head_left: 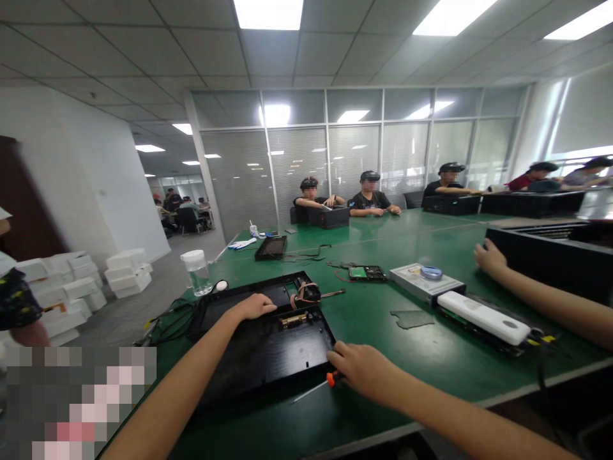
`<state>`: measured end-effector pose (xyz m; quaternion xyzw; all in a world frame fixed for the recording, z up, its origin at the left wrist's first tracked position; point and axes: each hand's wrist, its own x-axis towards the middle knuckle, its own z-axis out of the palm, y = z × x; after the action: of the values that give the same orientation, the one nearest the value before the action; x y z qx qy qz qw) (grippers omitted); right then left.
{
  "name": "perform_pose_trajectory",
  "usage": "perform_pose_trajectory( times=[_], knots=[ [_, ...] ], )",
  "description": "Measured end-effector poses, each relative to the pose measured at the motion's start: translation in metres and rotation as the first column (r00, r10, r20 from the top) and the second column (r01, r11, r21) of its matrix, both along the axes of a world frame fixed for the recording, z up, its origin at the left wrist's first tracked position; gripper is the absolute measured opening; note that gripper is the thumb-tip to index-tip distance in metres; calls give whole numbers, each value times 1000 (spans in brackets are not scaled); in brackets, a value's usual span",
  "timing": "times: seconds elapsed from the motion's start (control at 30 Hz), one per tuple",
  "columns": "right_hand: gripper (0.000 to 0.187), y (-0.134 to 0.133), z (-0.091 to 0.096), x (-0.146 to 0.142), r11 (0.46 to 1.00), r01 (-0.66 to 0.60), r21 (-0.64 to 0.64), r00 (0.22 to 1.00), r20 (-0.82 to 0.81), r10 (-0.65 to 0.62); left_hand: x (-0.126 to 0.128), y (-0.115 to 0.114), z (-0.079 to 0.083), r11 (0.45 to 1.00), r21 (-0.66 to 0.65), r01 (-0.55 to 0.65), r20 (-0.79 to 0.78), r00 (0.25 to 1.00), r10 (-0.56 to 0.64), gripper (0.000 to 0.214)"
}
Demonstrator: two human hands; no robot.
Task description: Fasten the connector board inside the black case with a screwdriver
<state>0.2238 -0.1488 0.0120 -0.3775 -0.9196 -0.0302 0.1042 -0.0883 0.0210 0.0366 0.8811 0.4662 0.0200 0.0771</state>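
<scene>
A flat black metal computer case point(282, 358) lies on the green table in front of me. My left hand point(256, 306) rests on its middle ridge, fingers laid out toward the right. At the case's right edge, my right hand point(359, 369) is closed around a screwdriver point(313, 388) with an orange and black handle. The screwdriver's thin shaft points left and down, just in front of the case. Bundled cables point(306, 292) and a brass-coloured part point(293, 321) sit in the case.
To the right are a silver drive point(421, 283), a white elongated device point(483, 316) and a hard drive point(366, 273). A glass jar point(195, 271) stands at the left edge. Another person's arm point(550, 300) reaches in beside a large black case point(555, 262). Several people sit across the table.
</scene>
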Motion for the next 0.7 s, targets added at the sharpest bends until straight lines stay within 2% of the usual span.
perform_pose_trajectory(
  times=[0.1,0.23,0.3,0.43,0.57,0.63,0.7],
  knots=[
    [16,-11,-14,9,998,22,62,999,38,-25,2,-2,-7,1000,18,-19,-37,999,19,24],
    [14,-11,-19,26,997,-3,75,999,37,1,8,-12,-15,968,244,59,-99,994,-36,21],
    [15,-6,-17,29,997,-40,73,998,50,36,8,-18,-12,951,294,93,-123,991,-59,22],
    [19,24,-12,24,995,-80,65,994,86,74,8,-38,14,941,329,80,-78,995,-57,19],
    [23,70,-6,4,999,-37,8,999,19,36,17,-82,51,939,328,99,-22,995,-97,19],
    [22,89,-4,-9,992,17,-129,984,-173,-39,25,-112,66,945,302,122,-15,992,-123,19],
    [17,102,-1,-20,933,12,-361,873,-451,-186,32,-141,74,953,258,162,-16,986,-163,16]
  ],
)
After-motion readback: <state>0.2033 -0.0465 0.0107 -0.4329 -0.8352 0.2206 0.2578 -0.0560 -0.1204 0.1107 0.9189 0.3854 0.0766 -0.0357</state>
